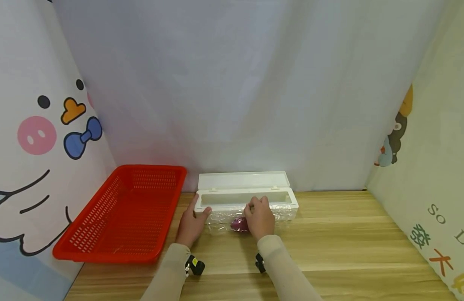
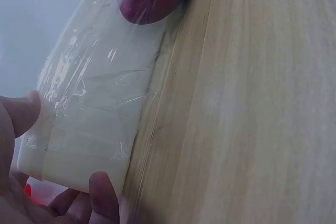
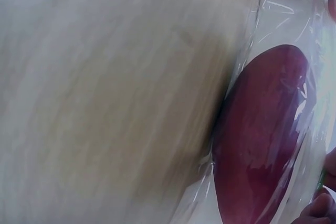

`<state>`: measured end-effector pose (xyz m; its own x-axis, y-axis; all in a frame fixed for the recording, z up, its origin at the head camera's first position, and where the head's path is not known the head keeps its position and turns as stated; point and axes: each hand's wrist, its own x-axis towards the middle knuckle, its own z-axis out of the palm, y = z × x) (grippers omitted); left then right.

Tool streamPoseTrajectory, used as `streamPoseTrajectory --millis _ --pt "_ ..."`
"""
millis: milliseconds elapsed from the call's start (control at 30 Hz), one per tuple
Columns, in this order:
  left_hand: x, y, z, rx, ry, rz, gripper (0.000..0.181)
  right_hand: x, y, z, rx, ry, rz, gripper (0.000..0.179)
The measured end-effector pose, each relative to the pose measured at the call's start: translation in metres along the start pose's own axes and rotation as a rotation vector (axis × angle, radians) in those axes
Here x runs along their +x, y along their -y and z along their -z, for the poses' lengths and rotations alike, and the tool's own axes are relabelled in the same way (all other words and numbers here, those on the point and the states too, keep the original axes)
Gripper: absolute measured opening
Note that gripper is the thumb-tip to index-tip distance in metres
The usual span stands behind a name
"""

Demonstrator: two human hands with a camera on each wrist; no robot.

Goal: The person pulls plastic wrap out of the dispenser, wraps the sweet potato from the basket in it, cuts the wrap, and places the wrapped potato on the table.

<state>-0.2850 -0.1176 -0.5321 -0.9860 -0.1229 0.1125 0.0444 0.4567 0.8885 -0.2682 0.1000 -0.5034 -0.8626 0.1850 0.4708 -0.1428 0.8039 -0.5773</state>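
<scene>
A long white box (image 1: 247,202) stands with its hinged lid (image 1: 243,180) raised at the back. Clear plastic film (image 1: 220,217) hangs over its front rim, wrinkled and shiny. Through the film shows a glossy dark red oval shape (image 3: 262,135), low at the box front. My left hand (image 1: 191,225) grips the box's left end, thumb on the front and fingers (image 2: 104,195) round the end. My right hand (image 1: 261,217) is curled at the front rim, right of the oval, fingertips pinching the film there. A bit of green (image 3: 321,179) shows beside those fingers.
A red plastic basket (image 1: 156,234) with slotted sides stands left of the box. The wood-grain table (image 1: 341,242) reaches back to a pale curtain (image 1: 235,104). Printed cloth panels (image 1: 39,175) hang at both sides.
</scene>
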Motion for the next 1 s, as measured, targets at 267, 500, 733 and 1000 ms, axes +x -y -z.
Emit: streamPoseTrajectory --millis 267,500,733,1000 --pt "0.0 0.0 0.001 0.021 -0.004 0.004 0.075 -0.001 0.0 0.0 -0.002 0.005 0.002 0.009" --pt "0.0 0.001 0.001 0.014 -0.009 -0.001 0.073 -0.001 0.001 0.001 -0.011 0.001 0.012 0.009" --pt "0.0 0.002 0.001 0.003 -0.015 -0.004 0.071 0.0 0.001 0.001 -0.011 -0.013 0.029 0.009" --pt "0.001 -0.001 0.001 -0.013 -0.016 -0.009 0.071 0.005 -0.011 0.009 -0.002 -0.013 0.015 0.01"
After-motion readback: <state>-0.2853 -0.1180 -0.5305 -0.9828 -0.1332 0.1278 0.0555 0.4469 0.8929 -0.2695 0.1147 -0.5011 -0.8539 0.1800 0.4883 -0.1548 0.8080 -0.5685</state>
